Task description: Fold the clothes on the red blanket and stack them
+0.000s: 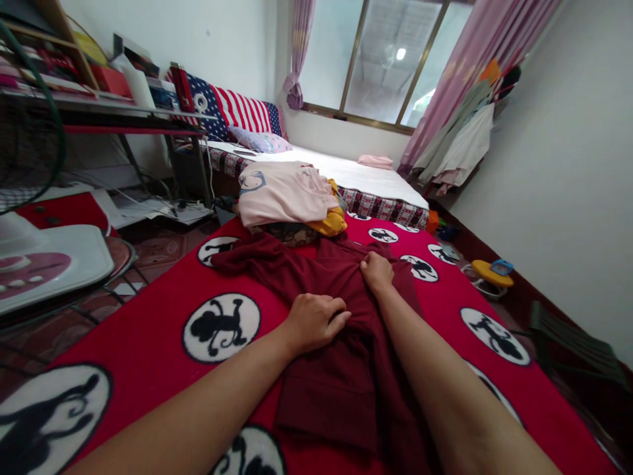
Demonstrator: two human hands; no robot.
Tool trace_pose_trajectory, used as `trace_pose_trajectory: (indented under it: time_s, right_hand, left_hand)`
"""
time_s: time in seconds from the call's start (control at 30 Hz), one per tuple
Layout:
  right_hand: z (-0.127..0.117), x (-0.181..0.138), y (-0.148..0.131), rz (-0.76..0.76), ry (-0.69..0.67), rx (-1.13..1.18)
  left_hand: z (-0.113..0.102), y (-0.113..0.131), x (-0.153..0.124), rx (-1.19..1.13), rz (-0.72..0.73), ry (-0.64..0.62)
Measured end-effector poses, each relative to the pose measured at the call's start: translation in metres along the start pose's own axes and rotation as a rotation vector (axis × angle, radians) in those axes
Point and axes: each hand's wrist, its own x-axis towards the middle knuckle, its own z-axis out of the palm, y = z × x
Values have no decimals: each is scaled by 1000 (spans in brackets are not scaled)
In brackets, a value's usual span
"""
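A dark red long-sleeved top [331, 396] lies spread on a red blanket [153, 330] printed with white circles and black monkey figures. One sleeve stretches out to the far left, and the wide hem band is nearest me. My left hand [316, 321] rests on the middle of the top, its fingers curled over the cloth. Farther off and to the right, my right hand [377, 270] is closed on a pinch of the same fabric, and creases run from it. Just beyond the top sits a pile of clothes with a pale pink shirt [284, 194] uppermost and a mustard-yellow garment [330, 223] under it.
Behind the pile stands a bed with a white sheet [326, 161], a pillow [262, 140] and a folded pink cloth [376, 161]. At left are a cluttered desk [128, 109] and a fan [54, 264]. Clothes [465, 142] hang at right, above a yellow stool [491, 272].
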Motion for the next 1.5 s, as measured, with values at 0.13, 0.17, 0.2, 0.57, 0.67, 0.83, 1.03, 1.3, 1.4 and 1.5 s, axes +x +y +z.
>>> trace_pose_trajectory:
  time_s: [0.13,0.17,0.2,0.57,0.67,0.83,1.03,1.3,1.4,1.5]
  right_hand:
    - [-14,-15,-14,-27,-71,-25]
    - [-19,-24,-18,-59,-80,-39]
    - [-24,-36,-21,-106,-87,-60]
    - [19,-124,11,-484,214,212]
    - [21,-119,16,-513,263,359]
    - [14,-122,13,-572,325,487]
    - [4,-131,10,-836,227,548]
    - [0,-135,7,-927,183,664]
    - [0,-138,8,-902,129,677]
    - [0,-138,8,-886,94,685]
  left_hand:
    - [-1,-2,0,-41,-33,1]
    - [-1,-4,0,-59,-43,6]
    - [0,-5,1,-81,-54,12]
    - [-11,-47,1,60,-306,166]
    - [-34,-83,-11,156,-371,136]
    - [-65,-135,-30,231,-337,61]
    - [-99,-136,-29,264,-177,-43]
    - [-166,-114,-37,-9,-50,-335]
    - [-167,-116,-36,-67,-179,-560]
    - [-152,-131,-26,4,-232,-406]
